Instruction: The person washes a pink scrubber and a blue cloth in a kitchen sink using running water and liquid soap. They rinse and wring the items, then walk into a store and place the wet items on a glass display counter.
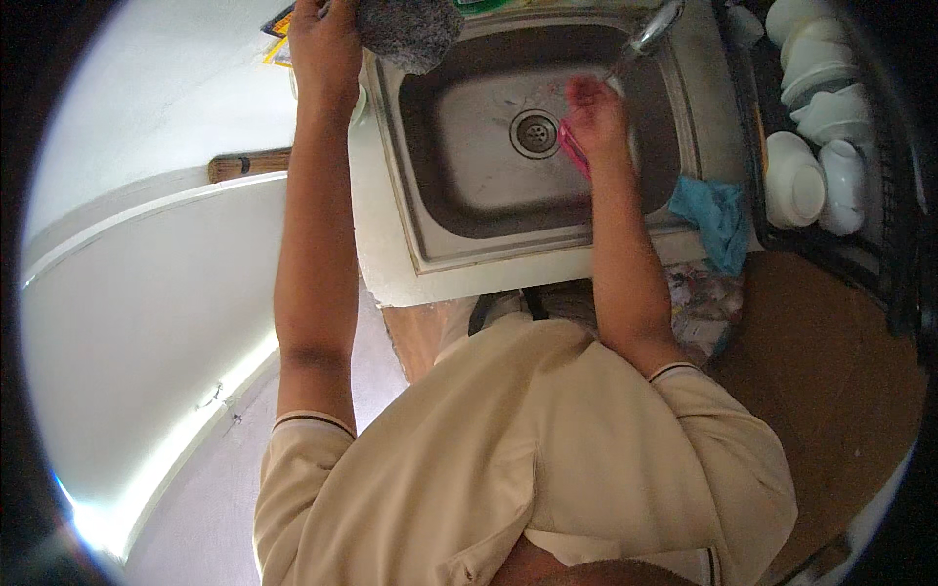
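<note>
A: How is each hand posed?

B: The left arm [318, 225] extends straight forward, its hand [327, 59] at the upper edge of view with the fingers [307, 12] bent and partly cut off. A dark grey, fuzzy pad [408, 37] lies immediately right of these fingers; whether they grip it cannot be told. The right hand [601, 122] hangs over the sink [459, 171], its blurred fingers [586, 90] loosely curled.

A: Do the right fingers hold anything?

B: A pink item [575, 148] shows just below them, against the palm's left side. The hand appears partly closed around it, though blur hides the exact grip.

A: Which containers surround them?

B: The steel basin opens beneath the right fingers, with its drain [535, 134] below and left of them and the faucet [653, 31] above and right. Well to their right, a black rack [887, 195] carries white bowls and other vessels [794, 186]; their insides are too unclear to read. Below and right of the same fingers, a blue cloth [713, 210] drapes over the tabletop [383, 215] corner, and under it a clear bag [705, 308] contains mixed, indistinct pieces.
</note>
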A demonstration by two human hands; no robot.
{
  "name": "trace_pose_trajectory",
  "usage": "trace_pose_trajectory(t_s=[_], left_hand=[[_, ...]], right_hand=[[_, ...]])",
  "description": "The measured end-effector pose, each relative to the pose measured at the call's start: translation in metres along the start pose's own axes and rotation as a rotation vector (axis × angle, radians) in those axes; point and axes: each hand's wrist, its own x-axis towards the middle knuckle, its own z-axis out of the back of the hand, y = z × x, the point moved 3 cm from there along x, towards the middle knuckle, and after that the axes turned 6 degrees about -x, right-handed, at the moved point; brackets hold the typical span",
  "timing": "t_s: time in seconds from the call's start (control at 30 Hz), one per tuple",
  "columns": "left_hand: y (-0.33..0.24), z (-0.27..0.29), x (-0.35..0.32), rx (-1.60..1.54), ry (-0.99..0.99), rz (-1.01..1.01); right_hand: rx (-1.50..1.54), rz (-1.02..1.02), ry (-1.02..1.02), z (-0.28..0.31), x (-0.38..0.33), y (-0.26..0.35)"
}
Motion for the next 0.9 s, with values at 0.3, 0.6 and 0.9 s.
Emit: trace_pose_trajectory(t_s=[0.3,0.6,0.9], left_hand=[[-0.008,-0.010,0.008,-0.035,-0.007,-0.013],[0.003,0.008,-0.011,-0.039,-0.030,0.053],[0.002,-0.002,-0.007,0.024,0.011,-0.024]], right_hand=[[-1.269,0.312,0.697,-0.142,-0.019,-0.081],[-1.310,0.417,0.674,-0.131,-0.184,-0.164],[-0.341,-0.378,0.243,-0.117,-0.085,-0.132]])
